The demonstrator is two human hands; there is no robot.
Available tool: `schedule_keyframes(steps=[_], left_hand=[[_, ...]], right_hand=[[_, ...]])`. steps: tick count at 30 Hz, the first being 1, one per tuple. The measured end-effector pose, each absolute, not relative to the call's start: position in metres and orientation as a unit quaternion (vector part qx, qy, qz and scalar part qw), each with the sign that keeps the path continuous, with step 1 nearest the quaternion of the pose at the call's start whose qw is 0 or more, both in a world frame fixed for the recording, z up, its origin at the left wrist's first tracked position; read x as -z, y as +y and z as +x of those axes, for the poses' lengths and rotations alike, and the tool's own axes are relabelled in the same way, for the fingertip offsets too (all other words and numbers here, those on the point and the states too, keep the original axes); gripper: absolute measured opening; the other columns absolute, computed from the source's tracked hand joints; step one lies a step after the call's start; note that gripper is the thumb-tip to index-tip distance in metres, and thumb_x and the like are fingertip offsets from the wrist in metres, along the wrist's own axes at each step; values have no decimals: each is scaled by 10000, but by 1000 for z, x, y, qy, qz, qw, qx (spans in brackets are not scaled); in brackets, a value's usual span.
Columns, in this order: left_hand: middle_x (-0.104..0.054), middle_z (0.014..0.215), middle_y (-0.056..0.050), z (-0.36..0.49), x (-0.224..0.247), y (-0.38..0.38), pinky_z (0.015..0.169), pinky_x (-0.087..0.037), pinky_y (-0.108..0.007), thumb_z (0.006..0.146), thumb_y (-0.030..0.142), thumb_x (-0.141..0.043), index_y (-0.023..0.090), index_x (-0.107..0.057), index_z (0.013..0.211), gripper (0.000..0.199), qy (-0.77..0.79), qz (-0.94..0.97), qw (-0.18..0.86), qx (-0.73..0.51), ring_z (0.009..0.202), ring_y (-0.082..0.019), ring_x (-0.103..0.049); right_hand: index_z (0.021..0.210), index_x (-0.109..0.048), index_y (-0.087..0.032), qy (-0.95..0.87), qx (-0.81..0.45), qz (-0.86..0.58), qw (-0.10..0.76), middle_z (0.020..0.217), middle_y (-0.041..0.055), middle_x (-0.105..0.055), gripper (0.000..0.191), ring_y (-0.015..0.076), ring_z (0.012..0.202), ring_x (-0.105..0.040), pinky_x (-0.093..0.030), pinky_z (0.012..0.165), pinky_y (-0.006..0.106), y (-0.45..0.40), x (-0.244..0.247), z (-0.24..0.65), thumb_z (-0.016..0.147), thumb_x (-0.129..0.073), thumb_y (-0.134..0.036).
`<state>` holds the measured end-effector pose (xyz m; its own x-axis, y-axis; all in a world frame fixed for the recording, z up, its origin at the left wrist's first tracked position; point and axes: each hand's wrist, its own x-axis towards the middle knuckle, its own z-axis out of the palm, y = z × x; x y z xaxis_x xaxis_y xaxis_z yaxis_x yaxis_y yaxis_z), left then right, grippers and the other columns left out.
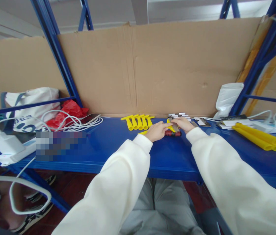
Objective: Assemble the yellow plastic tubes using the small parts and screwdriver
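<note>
My left hand (156, 131) is closed round a yellow T-shaped tool; its yellow handle (143, 132) shows past the wrist side, and its crosspiece (170, 126) shows between my hands. My right hand (183, 124) is closed at that crosspiece, its fingers on a flat grey metal piece (176, 128) like a blade. Just below my fingers a red and black tool (173, 133) lies on the blue shelf; its kind is unclear. To the left, several yellow T-shaped tools (138, 122) lie side by side. Behind my hands is a pile of small white and black pieces (179, 115).
Yellow tubes (257, 137) lie at the right of the blue shelf (118, 150), near flat packs (202, 122) and a white pouch (228, 99). At left are coiled white cables (76, 122), a red bag (70, 112) and a power strip (17, 155). Cardboard (172, 65) stands behind.
</note>
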<state>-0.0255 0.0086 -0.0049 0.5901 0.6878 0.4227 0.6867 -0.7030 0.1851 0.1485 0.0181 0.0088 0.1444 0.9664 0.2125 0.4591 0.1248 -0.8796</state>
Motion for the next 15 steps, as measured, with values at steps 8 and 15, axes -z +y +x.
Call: schedule_keyframes(steps=[8,15], left_hand=[[-681,1110,-60,-30,9,20,931,-491,-310,958,255,-455,306,-596,1344,414,423,866,30,-265,1010,-211,-651],[-679,1133,-63,-30,9,21,937,-488,-312,953,244,-466,297,-603,1339,413,427,864,33,-264,1037,-220,-648]], right_hand=[[777,-700,-166,-612,-10,-737,288,883,114,-725,144,239,934,-663,-483,798,307,30,-1,184,805,-564,-204],[996,-735,-123,-592,69,-795,114,1199,227,-657,291,354,1194,-580,-472,931,452,28,6,187,808,-611,-307]])
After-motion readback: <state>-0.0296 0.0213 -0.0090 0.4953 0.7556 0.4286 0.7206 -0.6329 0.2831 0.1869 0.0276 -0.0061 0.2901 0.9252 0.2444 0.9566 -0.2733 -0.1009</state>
